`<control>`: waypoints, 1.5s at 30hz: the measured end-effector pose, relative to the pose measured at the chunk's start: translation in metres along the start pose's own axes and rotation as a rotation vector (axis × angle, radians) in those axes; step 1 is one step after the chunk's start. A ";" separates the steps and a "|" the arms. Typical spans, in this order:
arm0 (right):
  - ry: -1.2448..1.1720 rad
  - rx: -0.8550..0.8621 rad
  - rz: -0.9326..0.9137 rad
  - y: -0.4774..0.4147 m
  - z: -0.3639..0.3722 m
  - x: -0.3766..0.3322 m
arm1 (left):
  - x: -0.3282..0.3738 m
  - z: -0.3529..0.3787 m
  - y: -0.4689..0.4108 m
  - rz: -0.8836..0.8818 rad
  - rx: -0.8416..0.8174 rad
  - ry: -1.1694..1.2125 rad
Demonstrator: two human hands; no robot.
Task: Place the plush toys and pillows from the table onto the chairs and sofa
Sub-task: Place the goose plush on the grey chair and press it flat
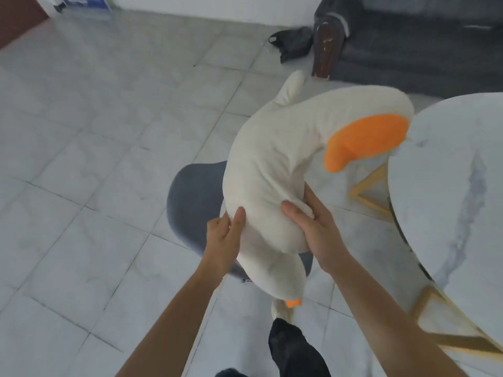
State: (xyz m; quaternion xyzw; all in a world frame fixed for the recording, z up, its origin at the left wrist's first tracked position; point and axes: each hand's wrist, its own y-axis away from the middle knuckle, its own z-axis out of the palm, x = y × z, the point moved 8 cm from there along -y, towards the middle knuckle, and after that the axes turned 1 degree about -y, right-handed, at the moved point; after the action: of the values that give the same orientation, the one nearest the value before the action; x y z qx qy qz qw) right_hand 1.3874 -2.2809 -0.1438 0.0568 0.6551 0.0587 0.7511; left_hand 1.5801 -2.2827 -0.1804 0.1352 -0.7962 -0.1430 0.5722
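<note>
From the head view, the left hand and right hand both clutch, fingers pressed into it, a large white plush goose with an orange beak, held in the air over what seems a grey upholstered chair, beside the white marble round tabletop.

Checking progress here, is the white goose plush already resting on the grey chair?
No, both hands, left and right, hold the goose plush in the air above the grey chair.
</note>
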 end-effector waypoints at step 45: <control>0.776 -0.148 0.530 -0.123 0.016 0.388 | -0.138 0.039 -0.128 0.400 0.002 -0.684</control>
State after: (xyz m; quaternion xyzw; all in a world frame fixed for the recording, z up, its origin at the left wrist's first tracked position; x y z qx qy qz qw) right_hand 1.4571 -2.3398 -0.5404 0.1421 0.8443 0.3118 0.4120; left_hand 1.5925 -2.3456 -0.3618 -0.0777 -0.9515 -0.0646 0.2905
